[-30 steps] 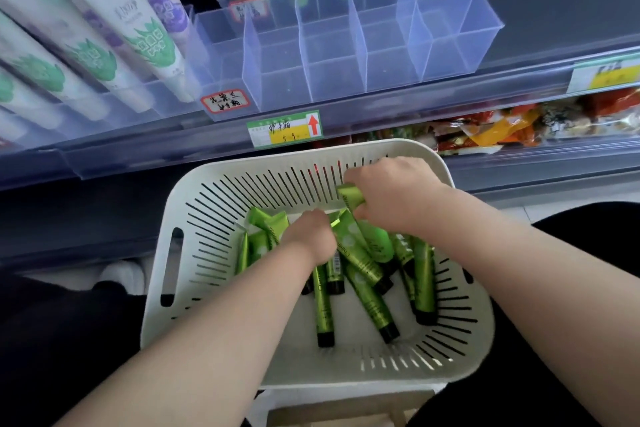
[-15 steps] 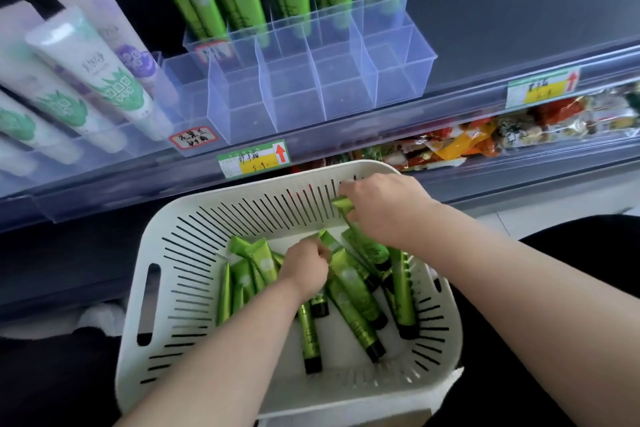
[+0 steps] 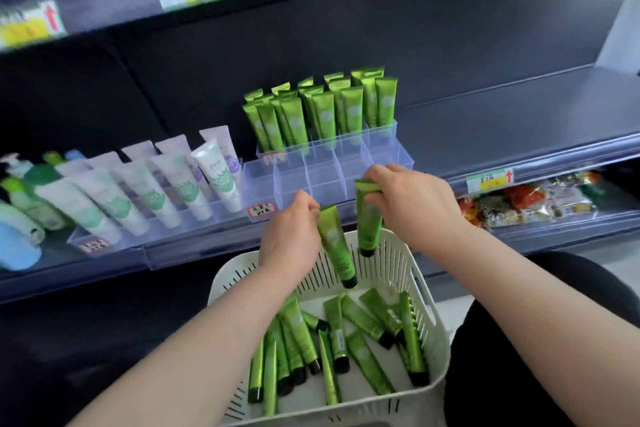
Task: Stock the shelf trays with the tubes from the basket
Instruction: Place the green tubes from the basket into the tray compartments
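A dark shelf (image 3: 519, 135) is fronted by a white slatted basket (image 3: 440, 340), in which loose green tubes (image 3: 367, 319) are scattered. On the shelf a clear divided tray (image 3: 325, 180) is set, its back compartments filled with upright green tubes (image 3: 325, 114). One tube (image 3: 336, 246) is pinched by its crimped end in the left hand (image 3: 291, 232) and a second tube (image 3: 367, 218) is gripped in the right hand (image 3: 412, 201), both hung cap-down over the basket's far rim, just before the tray.

Head-worn view, forward and down, near basket (image 3: 398, 260)
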`<state>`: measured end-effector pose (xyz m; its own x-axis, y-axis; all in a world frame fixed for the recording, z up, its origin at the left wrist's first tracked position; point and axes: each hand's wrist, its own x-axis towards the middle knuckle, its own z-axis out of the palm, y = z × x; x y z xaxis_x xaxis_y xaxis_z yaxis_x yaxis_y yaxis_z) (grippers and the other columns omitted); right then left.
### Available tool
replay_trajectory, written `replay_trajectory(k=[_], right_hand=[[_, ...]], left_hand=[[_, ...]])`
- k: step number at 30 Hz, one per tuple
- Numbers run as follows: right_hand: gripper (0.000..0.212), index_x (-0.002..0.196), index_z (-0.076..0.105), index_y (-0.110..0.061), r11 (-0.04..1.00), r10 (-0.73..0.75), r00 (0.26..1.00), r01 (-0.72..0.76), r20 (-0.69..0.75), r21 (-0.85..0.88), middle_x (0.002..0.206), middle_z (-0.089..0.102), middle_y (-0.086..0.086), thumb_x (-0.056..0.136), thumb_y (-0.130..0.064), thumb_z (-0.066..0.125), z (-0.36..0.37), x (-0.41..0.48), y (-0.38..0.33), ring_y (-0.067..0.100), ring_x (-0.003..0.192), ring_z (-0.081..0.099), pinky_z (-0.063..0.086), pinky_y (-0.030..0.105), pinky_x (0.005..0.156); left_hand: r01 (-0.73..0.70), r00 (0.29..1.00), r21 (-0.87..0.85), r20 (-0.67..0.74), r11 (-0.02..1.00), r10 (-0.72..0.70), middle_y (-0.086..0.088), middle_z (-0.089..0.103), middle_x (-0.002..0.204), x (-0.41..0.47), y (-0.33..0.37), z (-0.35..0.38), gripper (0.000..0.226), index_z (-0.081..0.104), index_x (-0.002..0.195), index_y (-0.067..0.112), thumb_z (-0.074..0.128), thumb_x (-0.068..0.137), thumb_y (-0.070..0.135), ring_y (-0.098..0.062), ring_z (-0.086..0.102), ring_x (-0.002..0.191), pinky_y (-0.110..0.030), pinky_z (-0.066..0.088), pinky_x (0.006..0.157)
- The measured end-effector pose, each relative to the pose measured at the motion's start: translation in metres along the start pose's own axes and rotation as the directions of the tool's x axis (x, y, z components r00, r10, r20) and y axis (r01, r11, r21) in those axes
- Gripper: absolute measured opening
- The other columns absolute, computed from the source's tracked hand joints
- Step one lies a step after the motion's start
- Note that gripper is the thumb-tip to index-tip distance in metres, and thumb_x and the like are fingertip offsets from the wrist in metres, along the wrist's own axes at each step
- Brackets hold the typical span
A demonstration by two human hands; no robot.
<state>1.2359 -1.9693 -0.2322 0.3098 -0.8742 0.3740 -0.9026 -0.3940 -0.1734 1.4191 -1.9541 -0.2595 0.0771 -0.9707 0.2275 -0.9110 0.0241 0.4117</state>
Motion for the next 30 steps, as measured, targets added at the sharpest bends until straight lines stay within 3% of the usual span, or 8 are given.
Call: replay_trajectory(k=[2,5,8,13,17,22,26,30], right_hand=[[0.024,0.12,0.05,-0.026,1.0,0.018,0.994,-0.019,-0.104,-0.009,0.103,0.058,-0.003,0.098,-0.035,0.044,-0.021,0.013,0.004,0.025,0.092,0.061,0.036,0.03,0.056],[0.024,0.12,0.054,-0.028,0.998,0.057,0.974,-0.057,-0.219,0.006,0.102,0.058,-0.002,0.098,-0.034,0.047,-0.045,0.035,0.016,0.023,0.097,0.058,0.03,0.028,0.056],[0.021,0.116,0.057,-0.028,0.994,0.105,0.947,-0.101,-0.303,0.028,0.1,0.057,-0.002,0.096,-0.032,0.049,-0.055,0.058,0.034,0.024,0.099,0.056,0.033,0.029,0.057],[0.021,0.117,0.055,-0.028,0.989,0.149,0.939,-0.141,-0.31,0.047,0.102,0.056,-0.002,0.097,-0.028,0.048,-0.05,0.09,0.064,0.023,0.099,0.055,0.038,0.03,0.057],[0.02,0.116,0.055,-0.029,0.987,0.16,0.937,-0.154,-0.309,0.045,0.097,0.057,-0.003,0.097,-0.03,0.048,-0.04,0.11,0.079,0.022,0.096,0.056,0.037,0.03,0.056],[0.021,0.115,0.056,-0.03,0.975,0.207,0.933,-0.172,-0.295,0.142,0.094,0.055,-0.004,0.096,-0.03,0.048,-0.034,0.134,0.099,0.02,0.096,0.055,0.04,0.031,0.059],[0.022,0.115,0.057,-0.03,0.971,0.182,0.942,-0.128,-0.283,0.199,0.091,0.055,-0.004,0.095,-0.028,0.047,-0.027,0.149,0.102,0.021,0.094,0.055,0.044,0.032,0.061],[0.025,0.118,0.056,-0.031,0.971,0.16,0.961,-0.111,-0.227,0.213,0.096,0.057,-0.004,0.096,-0.029,0.046,-0.02,0.162,0.103,0.021,0.096,0.055,0.047,0.034,0.065]], left_hand=[[-0.027,0.995,-0.002,-0.094,1.0,0.026,0.004,0.057,0.082,0.015,0.021,-0.021,0.012,0.048,0.098,0.019,0.038,0.102,0.022,-0.023,0.049,0.076,-0.036,0.038,0.064],[-0.044,0.978,-0.091,-0.206,0.995,0.024,0.002,0.061,0.084,0.043,0.05,-0.043,0.014,0.052,0.097,0.018,0.039,0.101,0.021,-0.023,0.054,0.08,-0.04,0.045,0.068],[-0.029,0.964,-0.132,-0.267,0.991,-0.008,0.001,0.062,0.084,0.078,0.069,-0.05,0.015,0.054,0.091,0.019,0.041,0.099,0.019,-0.022,0.057,0.078,-0.037,0.047,0.067],[0.038,0.966,-0.261,-0.239,0.964,-0.103,0.0,0.061,0.08,0.137,0.089,-0.034,0.019,0.052,0.083,0.02,0.039,0.096,0.014,-0.026,0.066,0.074,-0.047,0.056,0.065],[0.036,0.964,-0.149,-0.254,0.988,-0.074,0.002,0.056,0.076,0.171,0.102,-0.022,0.016,0.052,0.088,0.018,0.041,0.096,0.008,-0.024,0.056,0.075,-0.035,0.046,0.06],[0.013,0.984,-0.001,-0.179,1.0,-0.012,-0.002,0.058,0.079,0.205,0.114,-0.006,0.013,0.052,0.092,0.017,0.042,0.095,0.009,-0.028,0.054,0.072,-0.032,0.037,0.056],[-0.047,0.992,0.067,-0.112,0.997,0.055,-0.005,0.064,0.081,0.221,0.116,0.007,0.014,0.051,0.089,0.019,0.043,0.09,0.007,-0.029,0.058,0.076,-0.032,0.04,0.058],[0.004,0.998,0.007,-0.065,1.0,-0.004,-0.004,0.059,0.082,0.224,0.113,0.016,0.018,0.054,0.092,0.018,0.042,0.089,0.005,-0.03,0.059,0.078,-0.035,0.05,0.064]])
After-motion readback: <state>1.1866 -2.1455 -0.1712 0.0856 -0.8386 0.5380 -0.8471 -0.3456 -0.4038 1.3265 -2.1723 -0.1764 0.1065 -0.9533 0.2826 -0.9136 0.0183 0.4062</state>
